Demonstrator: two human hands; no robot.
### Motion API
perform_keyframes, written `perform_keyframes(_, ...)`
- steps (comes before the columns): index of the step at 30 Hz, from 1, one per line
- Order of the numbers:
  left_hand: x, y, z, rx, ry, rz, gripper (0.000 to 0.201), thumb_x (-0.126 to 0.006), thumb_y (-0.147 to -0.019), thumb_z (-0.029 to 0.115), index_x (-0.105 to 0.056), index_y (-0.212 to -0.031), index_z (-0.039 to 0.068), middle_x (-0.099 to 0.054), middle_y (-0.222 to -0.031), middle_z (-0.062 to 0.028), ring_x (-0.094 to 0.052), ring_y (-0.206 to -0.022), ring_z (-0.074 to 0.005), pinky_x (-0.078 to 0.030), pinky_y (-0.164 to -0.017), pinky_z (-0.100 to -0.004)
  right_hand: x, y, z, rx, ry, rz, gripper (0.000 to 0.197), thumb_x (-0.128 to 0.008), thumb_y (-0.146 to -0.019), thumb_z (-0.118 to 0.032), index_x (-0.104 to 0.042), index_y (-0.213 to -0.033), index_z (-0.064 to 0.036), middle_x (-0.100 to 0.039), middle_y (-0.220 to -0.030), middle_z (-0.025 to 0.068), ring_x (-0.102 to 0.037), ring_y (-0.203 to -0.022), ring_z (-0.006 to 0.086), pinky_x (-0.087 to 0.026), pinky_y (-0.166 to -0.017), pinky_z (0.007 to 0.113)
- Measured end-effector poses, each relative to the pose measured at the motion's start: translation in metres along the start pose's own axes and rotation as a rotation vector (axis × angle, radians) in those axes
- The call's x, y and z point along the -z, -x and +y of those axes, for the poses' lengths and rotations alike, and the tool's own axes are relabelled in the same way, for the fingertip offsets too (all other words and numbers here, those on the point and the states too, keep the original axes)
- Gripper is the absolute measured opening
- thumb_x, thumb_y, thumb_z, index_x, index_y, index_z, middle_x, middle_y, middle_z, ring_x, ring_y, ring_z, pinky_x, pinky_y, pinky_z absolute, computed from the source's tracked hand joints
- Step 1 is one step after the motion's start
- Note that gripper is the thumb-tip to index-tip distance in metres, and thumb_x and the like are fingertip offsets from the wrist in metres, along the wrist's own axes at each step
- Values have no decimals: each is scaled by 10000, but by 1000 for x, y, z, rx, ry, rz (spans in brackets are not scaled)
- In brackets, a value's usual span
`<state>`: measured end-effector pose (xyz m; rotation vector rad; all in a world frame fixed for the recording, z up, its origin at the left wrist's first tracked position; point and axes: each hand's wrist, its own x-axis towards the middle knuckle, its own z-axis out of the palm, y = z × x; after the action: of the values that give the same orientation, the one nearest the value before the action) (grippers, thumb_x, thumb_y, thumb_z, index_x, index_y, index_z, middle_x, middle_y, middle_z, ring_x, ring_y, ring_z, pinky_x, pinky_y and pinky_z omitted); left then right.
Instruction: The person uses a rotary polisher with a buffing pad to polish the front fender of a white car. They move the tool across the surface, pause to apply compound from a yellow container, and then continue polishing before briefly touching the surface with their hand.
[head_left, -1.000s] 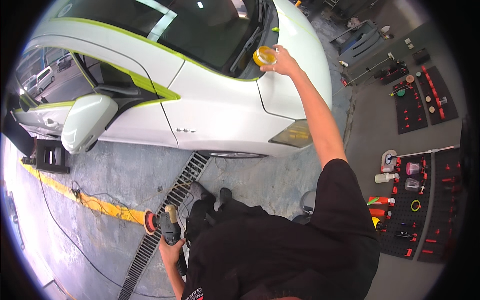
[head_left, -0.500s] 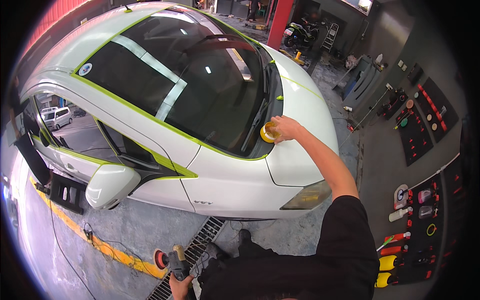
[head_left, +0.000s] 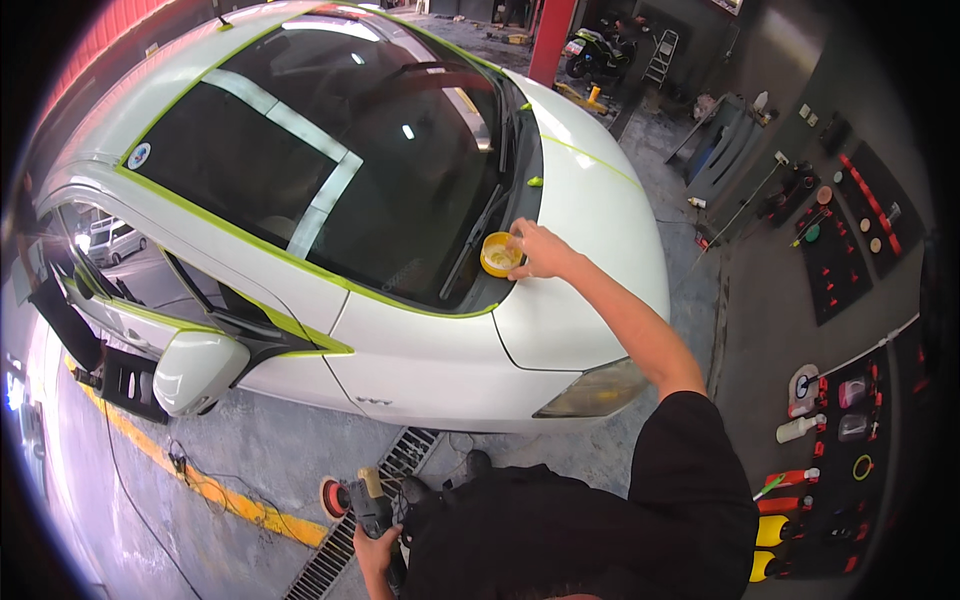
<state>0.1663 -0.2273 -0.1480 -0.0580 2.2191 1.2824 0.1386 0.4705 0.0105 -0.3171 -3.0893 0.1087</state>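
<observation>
My right hand (head_left: 545,252) grips the rim of a small round yellow tub (head_left: 490,268) above the black cowl at the base of the windshield. Its open top faces up and shows a pale, creamy residue inside. Low by my left side, my left hand (head_left: 372,552) is closed around a corded polisher (head_left: 372,508), whose red-edged round pad (head_left: 334,497) points left, away from my body. A white car (head_left: 420,345) fills the middle of the view. Green masking tape (head_left: 240,232) lines its windshield (head_left: 390,215), roof edge and side windows.
The side mirror (head_left: 200,372) juts toward me, near a black step stool (head_left: 133,384). A cord (head_left: 240,490) lies on the floor beside a yellow line. A drain grate (head_left: 330,560) runs under my left hand. Tools and bottles hang on the right wall (head_left: 850,430).
The yellow tub is now tipped so that more of its inside shows. The car has shifted a little left in view. My left hand still holds the polisher, slightly farther right and higher.
</observation>
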Motion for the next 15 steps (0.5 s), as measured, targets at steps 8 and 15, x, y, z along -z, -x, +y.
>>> perform_keyframes(8, -16, 4, 23, 13, -7, -53, 729, -949, -769, 306, -666, -1305, -98, -792, -1154, -190, -764, -1032, -282, -582, -957, -411, -18, 64, -50, -204, -861, 681, 462, -928, -909, -250, -742, -1277, -42, -708, -1303, 67, -683, -1134, 185, -569, -898, 338)
perform_keyframes(15, 21, -22, -17, 39, -209, -100, 792, -929, -740, 451, -690, -1249, -106, -793, -1134, -236, -772, -1068, -342, -570, -984, -438, -109, 149, -246, -248, -1438, 398, 447, -844, -934, -92, -711, -1358, -41, -646, -1080, -1, -601, -960, 101, -527, -832, 261)
